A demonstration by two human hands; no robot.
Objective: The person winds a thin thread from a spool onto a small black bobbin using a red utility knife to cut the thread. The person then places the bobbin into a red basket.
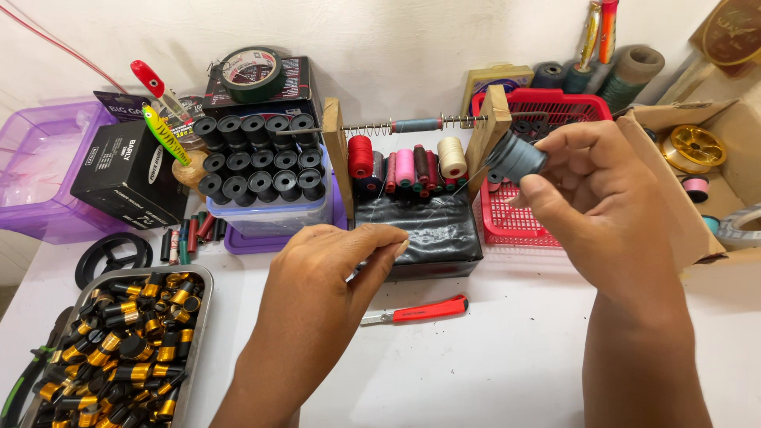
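At seven o'clock, a metal tray (pixel 202 295) brims with black-and-gold ferrules (pixel 127 357). At eleven, a clear tub (pixel 269 215) carries stacked black spools (pixel 258 158). The left hand (pixel 329 277) pinches a thin thread, too fine to trace. The right hand (pixel 606 202) clamps a grey spool (pixel 517 156) at one o'clock, before the red basket (pixel 515 226). A red cutter (pixel 416 311) lies on the tabletop (pixel 491 364).

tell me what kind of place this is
Probably a small fishing-rod building or repair bench. The right hand holds a grey thread spool, coloured thread spools sit in a wooden rack, a metal tray holds black-and-gold ferrule-like parts, and a fishing lure lies nearby.
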